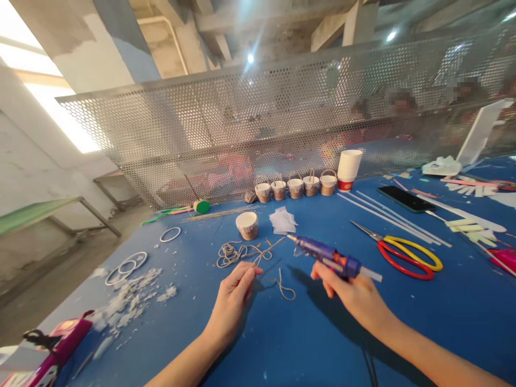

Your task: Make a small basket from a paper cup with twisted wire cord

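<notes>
My left hand (pixel 236 290) pinches a thin grey-brown cord (pixel 269 250), whose free end slants up to the right. My right hand (pixel 355 293) is wrapped round a blue hot glue gun (pixel 328 256), a clear glue stick poking from its back. The gun's nozzle points left, close to the cord's end; whether they touch I cannot tell. Behind my left hand, a loose coil of cord (pixel 231 255) lies on the blue table, beside a small cord-wrapped white cup (pixel 247 226). A short looped piece of cord (pixel 286 292) rests between my hands.
Several small handled baskets (pixel 295 188) and stacked paper cups (pixel 349 167) stand along the perforated metal screen (pixel 226 134). Scissors (pixel 403 255), white strips (pixel 391 217) and a phone (pixel 406 199) lie right. White rings (pixel 127 267) and fluffy scraps (pixel 129 301) lie left.
</notes>
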A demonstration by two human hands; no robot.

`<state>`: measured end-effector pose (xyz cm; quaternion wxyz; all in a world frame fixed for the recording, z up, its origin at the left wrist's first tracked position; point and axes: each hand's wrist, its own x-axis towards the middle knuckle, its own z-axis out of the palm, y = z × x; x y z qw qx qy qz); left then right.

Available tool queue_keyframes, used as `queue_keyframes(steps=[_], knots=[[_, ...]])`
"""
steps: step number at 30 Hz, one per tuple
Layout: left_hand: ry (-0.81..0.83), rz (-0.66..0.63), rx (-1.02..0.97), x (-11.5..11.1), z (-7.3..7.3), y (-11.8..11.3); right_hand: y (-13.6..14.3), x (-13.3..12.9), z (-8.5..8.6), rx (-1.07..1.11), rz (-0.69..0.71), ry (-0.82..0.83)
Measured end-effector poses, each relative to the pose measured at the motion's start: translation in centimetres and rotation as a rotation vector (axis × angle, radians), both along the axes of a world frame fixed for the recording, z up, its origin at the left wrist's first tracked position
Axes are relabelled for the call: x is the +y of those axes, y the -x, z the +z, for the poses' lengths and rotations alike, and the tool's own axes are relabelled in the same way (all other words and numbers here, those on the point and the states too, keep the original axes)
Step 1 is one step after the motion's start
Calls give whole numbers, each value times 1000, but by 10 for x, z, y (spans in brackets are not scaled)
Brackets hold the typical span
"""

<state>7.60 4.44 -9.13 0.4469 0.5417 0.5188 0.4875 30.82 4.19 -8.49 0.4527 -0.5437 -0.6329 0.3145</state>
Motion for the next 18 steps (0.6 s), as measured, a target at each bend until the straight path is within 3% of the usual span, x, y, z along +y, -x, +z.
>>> queue_keyframes(steps=[2, 5, 8, 11, 14, 15, 16, 18], knots=[[15, 3, -27, 0, 0, 0, -11, 19, -7, -48, -127, 44], [9, -9, -43, -2, 2, 0, -26, 49, -21, -341, -251, 56], [2, -12, -44, -4, 3, 0, -40, 61, -27, -520, -243, 110], [-2, -4, -63, -5, 5, 0, -55, 49, -17, -418, -270, 17], [-17, -4, -106, -7, 6, 0, -59, 21, 1, -220, -569, -296], [-22, -9, -114, -8, 7, 0, -55, 12, 6, -133, -598, -373], [-26, -17, -116, -9, 7, -1, -47, 4, 11, -26, -548, -379], [-34, -45, -112, -11, 8, -1, -22, -6, 17, 170, -280, -220]])
